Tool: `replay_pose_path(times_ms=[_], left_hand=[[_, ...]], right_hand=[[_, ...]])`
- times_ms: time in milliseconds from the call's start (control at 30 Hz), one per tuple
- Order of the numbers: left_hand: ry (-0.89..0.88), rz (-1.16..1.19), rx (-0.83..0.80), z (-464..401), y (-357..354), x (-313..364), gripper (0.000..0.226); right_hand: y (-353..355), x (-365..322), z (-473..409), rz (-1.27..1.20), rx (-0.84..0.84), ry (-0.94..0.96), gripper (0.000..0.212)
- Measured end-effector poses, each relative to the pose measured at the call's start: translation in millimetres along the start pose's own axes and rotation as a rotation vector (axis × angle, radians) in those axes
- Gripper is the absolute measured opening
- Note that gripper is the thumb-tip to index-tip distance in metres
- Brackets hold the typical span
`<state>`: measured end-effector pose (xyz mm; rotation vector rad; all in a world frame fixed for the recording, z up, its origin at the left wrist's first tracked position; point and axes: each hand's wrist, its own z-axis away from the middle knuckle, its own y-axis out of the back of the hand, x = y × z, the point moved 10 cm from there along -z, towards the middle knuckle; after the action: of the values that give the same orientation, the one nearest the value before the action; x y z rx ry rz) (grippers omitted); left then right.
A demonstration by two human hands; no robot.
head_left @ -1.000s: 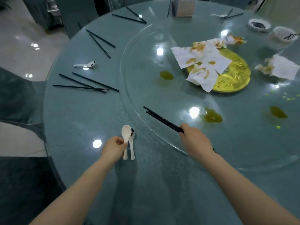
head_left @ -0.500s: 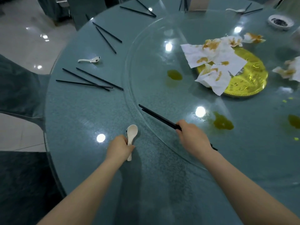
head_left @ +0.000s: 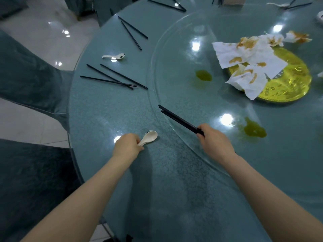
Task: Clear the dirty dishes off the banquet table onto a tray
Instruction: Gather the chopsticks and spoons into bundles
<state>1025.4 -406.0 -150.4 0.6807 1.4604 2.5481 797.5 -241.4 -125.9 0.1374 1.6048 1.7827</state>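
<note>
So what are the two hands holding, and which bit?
Left hand grips the white spoon by its handle. Right hand grips black chopsticks near one end.

There is a single view, from a head-worn wide-angle camera that looks forward and steeply down from above the near edge of the table (head_left: pixel 108 110), close enough that both forearms run in from the bottom corners. It faces across the table toward its far side, with the glass turntable (head_left: pixel 174 81) beyond and to the right of the near edge, the gold plate (head_left: pixel 288 84) on the turntable's far right, and floor and chair covers off the table's left rim. The wide lens bends the table's rim into a strong curve.
</note>
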Motion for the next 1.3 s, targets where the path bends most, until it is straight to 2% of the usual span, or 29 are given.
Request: replay_pose_path(times_ms=[233,367,667,800,967,1100,1200,1300], left_hand=[[-0.028,-0.019,0.064,4.6,14.6,2.5,0.013],[-0.032,-0.132,0.072,3.0,18.0,3.1,0.011],[0.009,-0.195,0.053,7.8,10.7,-9.5,0.026],[0.029,-0.145,0.081,13.2,9.3,-11.6,0.035],[0.041,-0.124,0.140,17.7,17.8,-27.0,0.027],[0.099,-0.035,0.121,18.0,19.7,-43.2,0.028],[0.055,0.017,0.107,22.1,17.1,-32.9,0.028],[-0.016,-0.033,0.118,24.0,15.2,-16.6,0.023]], right_hand=[[-1.5,-3.2,-1.6,-0.013,-0.018,0.020,0.014],[-0.5,-6.5,-2.1,-0.012,-0.027,0.040,0.013],[1.7,-7.8,2.0,-0.029,-0.036,0.066,0.011],[2.1,-6.7,3.0,-0.032,-0.041,0.063,0.012],[1.3,-5.6,4.6,-0.075,-0.029,0.046,0.014],[0.4,-19.7,4.2,-0.150,0.003,0.044,0.016],[-4.9,-31.1,3.4,-0.162,-0.015,0.047,0.018],[-9.3,-35.2,3.6,-0.162,-0.031,0.018,0.024]])
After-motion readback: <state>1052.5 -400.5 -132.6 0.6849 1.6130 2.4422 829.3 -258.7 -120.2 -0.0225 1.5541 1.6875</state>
